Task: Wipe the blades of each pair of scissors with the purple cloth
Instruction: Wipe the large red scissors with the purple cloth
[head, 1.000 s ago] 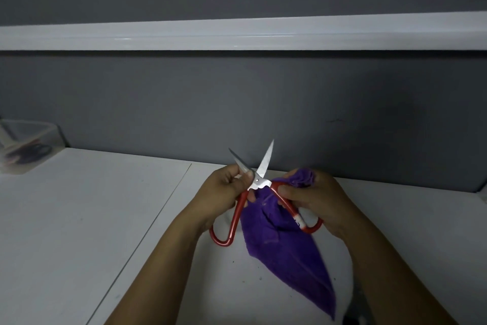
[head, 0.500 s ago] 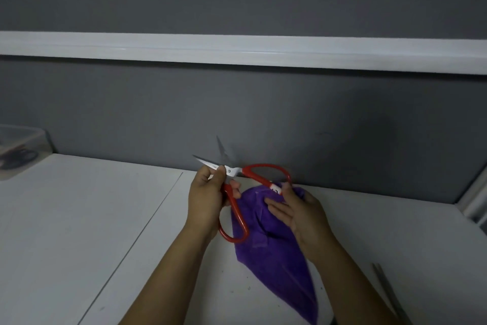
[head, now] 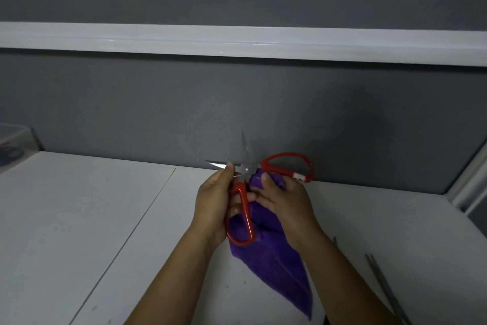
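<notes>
My left hand (head: pixel 213 200) grips the red scissors (head: pixel 245 174) above the counter (head: pixel 79 219), thumb pressed on the blade pointing left. The other blade points up, so they're spread wide. My right hand (head: pixel 287 200) pinches the bunched purple cloth (head: pixel 274 258) just beside the pivot, the rest hanging down. A grey pair (head: pixel 382 280) lies off to my right

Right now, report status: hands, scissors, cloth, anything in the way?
Left hand grips red scissors, blades spread. Right hand bunches purple cloth at pivot. Grey scissors lie aside, right.
</notes>
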